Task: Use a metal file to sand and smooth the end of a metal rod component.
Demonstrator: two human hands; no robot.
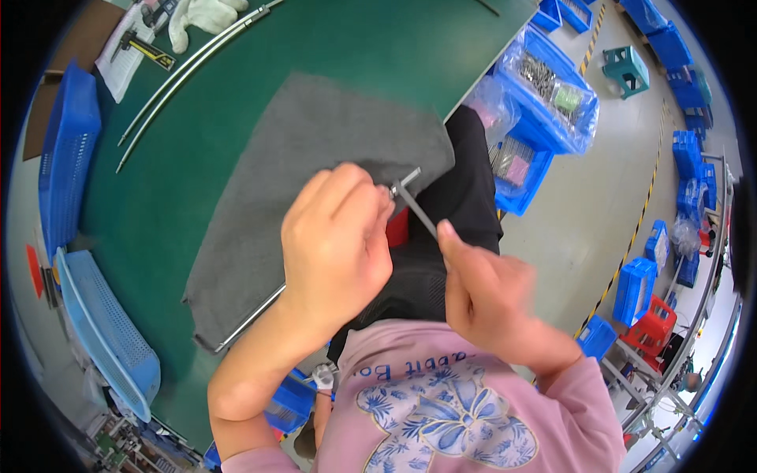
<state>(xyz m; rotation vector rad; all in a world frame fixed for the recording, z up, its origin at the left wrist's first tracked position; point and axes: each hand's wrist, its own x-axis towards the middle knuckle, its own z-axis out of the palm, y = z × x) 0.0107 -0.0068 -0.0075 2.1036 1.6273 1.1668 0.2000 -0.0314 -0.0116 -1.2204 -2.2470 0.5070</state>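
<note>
My left hand [335,236] is closed round a thin shiny metal rod [251,319]. The rod slants from the lower left of a grey cloth [331,126], passes beneath my forearm and fist, and its far end shows past my fingers. In my closed right hand [489,296] is a narrow, flat grey file-like tool [418,211]; its tip touches or crosses the rod just beyond my left fingers. The right hand is slightly blurred. A red patch [397,229] shows below the rod, mostly hidden by my left hand.
On the green table [355,39] lie two long metal rods [185,75], a white glove [206,14] and a caliper [146,49]. Blue baskets [106,323] line the left edge. At right stand blue bins [524,185] of metal parts and a green stool [627,71].
</note>
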